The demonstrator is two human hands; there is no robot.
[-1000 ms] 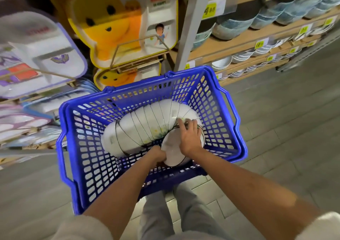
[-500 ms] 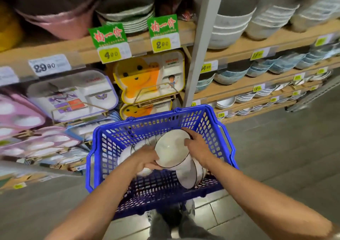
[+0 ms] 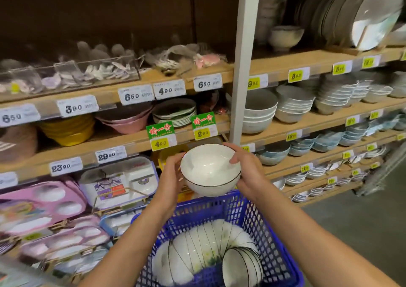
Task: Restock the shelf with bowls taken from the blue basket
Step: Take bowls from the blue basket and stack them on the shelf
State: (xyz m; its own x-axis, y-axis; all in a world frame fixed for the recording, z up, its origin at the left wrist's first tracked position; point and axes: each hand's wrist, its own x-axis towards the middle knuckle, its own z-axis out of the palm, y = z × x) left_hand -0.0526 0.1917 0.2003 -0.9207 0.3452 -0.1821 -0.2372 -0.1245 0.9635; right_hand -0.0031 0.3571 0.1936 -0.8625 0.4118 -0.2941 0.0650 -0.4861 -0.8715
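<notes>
Holding one white bowl in both hands, upright and tipped a little toward the camera. It is in the air above the far end of the blue basket, just in front of the wooden shelf edge that carries the green price tags. The left hand curls round the bowl's left wall. The right hand wraps the right wall, thumb hooked over the dark rim onto the inside. Both hands grip the bowl; no fingers are spread. More bowls lie nested on their side in the basket. Step judged: carrying the bowl to its shelf slot. Which slot cannot be told, as no matching white dark-rimmed stack is clearly in view.

Risks:
- **Slip:** the glazed ceramic is smooth, so loosening the grip for a one-hand placement could let the bowl drop onto the bowls below and chip both.
- **Knock:** the shelf gaps look low and crowded. A badly judged lift could hit the rim on the shelf edge or the grey upright post, or tear off a price tag.
- **Bad seating:** set off-centre on a stack, the bowl could slide off.
- **Basket:** the sideways row may roll if the basket is bumped. What supports the basket is out of view.
</notes>
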